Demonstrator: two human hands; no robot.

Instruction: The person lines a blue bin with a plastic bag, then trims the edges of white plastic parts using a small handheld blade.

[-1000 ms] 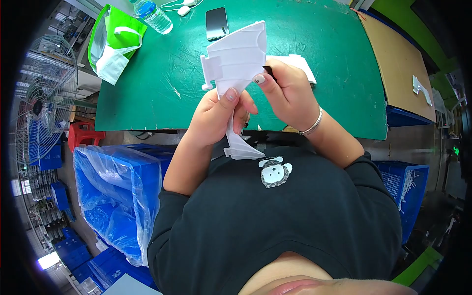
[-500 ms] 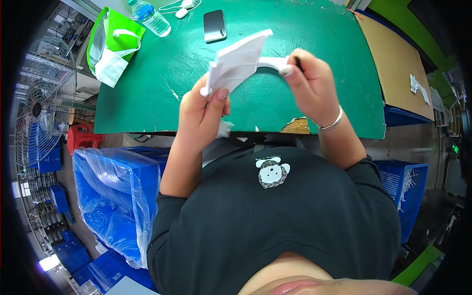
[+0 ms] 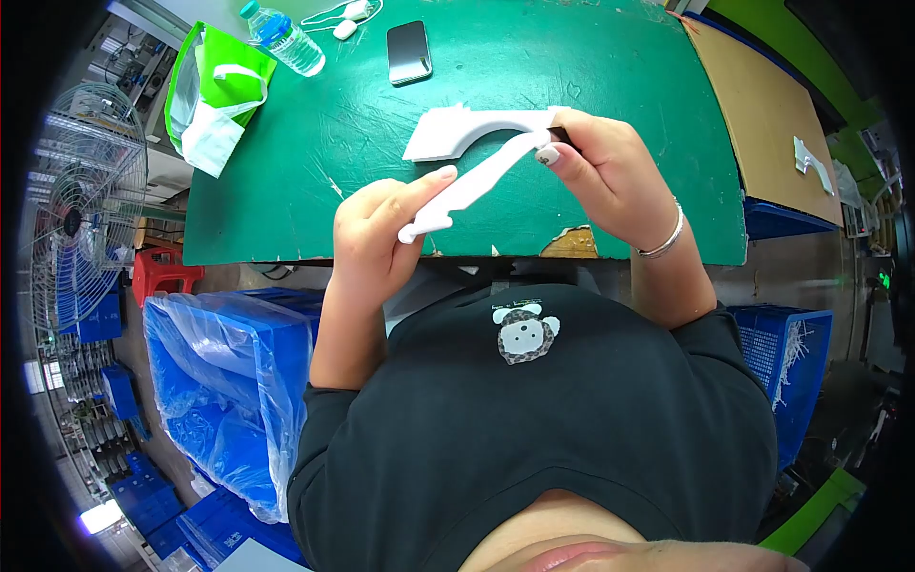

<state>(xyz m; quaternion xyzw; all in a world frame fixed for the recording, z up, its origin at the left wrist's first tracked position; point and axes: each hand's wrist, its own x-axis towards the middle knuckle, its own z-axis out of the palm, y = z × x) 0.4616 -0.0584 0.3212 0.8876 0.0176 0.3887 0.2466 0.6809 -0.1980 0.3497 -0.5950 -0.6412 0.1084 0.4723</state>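
A white moulded plastic part [image 3: 474, 194] slants between my two hands, seen nearly edge-on. My left hand [image 3: 376, 229] is closed on its lower end, thumb and fingers pinching it. At the upper end, my right hand [image 3: 610, 176] is closed around a small black tool [image 3: 564, 139], mostly hidden by the fingers; what kind it is I cannot make out. The thumb of that hand is against the part's tip. Just beyond, a second white plastic part [image 3: 443, 133] with a curved arm lies on the green table [image 3: 315, 172].
At the back are a phone [image 3: 409, 52], a water bottle [image 3: 286, 40] and a green bag [image 3: 224, 81]. To the right, a cardboard sheet [image 3: 762, 114] carries another white part [image 3: 813, 167]. A plastic-lined blue bin [image 3: 229, 381] stands left, a blue crate [image 3: 786, 372] right.
The held part has turned from showing its broad face to nearly edge-on. My left hand has moved down and slightly left. More of the second part on the table now shows.
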